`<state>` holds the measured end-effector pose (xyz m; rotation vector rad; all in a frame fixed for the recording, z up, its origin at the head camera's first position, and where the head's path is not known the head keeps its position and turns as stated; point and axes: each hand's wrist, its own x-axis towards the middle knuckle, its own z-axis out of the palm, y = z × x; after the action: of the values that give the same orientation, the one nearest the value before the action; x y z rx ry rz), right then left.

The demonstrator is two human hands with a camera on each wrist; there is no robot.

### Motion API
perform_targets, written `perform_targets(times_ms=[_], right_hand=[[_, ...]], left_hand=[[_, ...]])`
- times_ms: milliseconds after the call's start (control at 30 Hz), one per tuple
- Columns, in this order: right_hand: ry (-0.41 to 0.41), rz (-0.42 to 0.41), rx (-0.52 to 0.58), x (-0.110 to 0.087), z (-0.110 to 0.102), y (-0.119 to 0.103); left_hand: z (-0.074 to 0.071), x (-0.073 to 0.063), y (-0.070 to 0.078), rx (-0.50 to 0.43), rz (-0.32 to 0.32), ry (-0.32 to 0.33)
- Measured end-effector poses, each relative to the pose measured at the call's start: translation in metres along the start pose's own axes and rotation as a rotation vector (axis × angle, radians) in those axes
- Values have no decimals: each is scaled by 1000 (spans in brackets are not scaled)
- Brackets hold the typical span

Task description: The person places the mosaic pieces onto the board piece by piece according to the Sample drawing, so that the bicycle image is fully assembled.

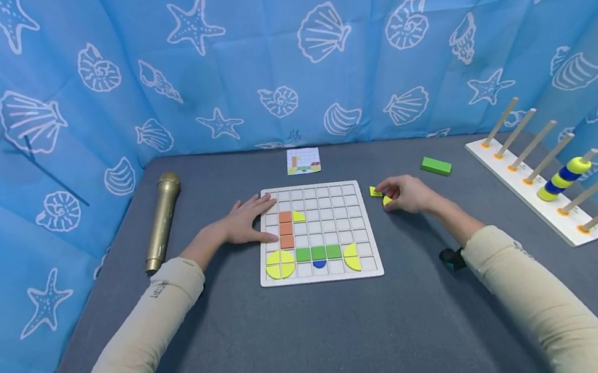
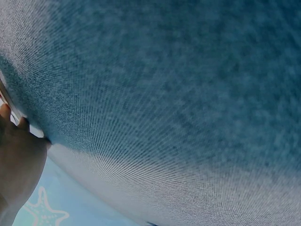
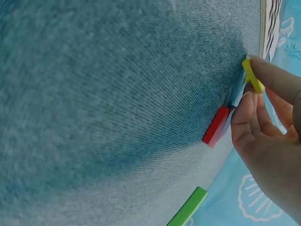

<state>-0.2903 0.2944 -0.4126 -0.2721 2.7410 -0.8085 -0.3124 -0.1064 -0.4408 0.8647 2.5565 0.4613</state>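
A white grid board (image 1: 313,194) lies on the table, holding orange squares (image 1: 285,228), green squares (image 1: 318,252), several yellow quarter-circle tiles (image 1: 280,265) and a blue half-round tile (image 1: 320,264). My left hand (image 1: 247,219) rests on the board's left edge, fingers spread. To the right of the board, my right hand (image 1: 411,194) pinches a yellow quarter-circle tile (image 3: 253,76) between thumb and fingers. Another yellow tile (image 1: 375,191) lies just beyond those fingers. A red block (image 3: 216,126), hidden in the head view, shows near the right hand in the right wrist view.
A small pattern card (image 1: 303,160) lies behind the board. Left is a gold microphone (image 1: 163,220); right are a green block (image 1: 436,166) and a white peg stand (image 1: 541,194) with yellow and blue beads (image 1: 564,177). Blue curtains (image 1: 272,59) border the grey table (image 1: 307,347).
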Motion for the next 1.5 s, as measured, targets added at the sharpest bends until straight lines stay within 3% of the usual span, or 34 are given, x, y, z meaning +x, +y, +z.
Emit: perform_targets(times_ms=[267, 600, 833, 1067, 1300, 1500], right_hand=[[23, 45, 53, -5, -1, 1], [-34, 140, 403, -18, -2, -1], [-54, 157, 410, -28, 3, -8], [-81, 207, 488, -38, 11, -15], [-141, 213, 650, -48, 20, -20], [-138, 197, 663, -56, 26, -28]], left_hand=[[0, 0, 1, -4, 0, -1], [-1, -1, 1, -7, 6, 2], [-1, -1, 1, -2, 1, -6], [-1, -1, 0, -2, 10, -3], [-2, -2, 1, -17, 14, -2], [-2, -1, 0, -16, 14, -5]])
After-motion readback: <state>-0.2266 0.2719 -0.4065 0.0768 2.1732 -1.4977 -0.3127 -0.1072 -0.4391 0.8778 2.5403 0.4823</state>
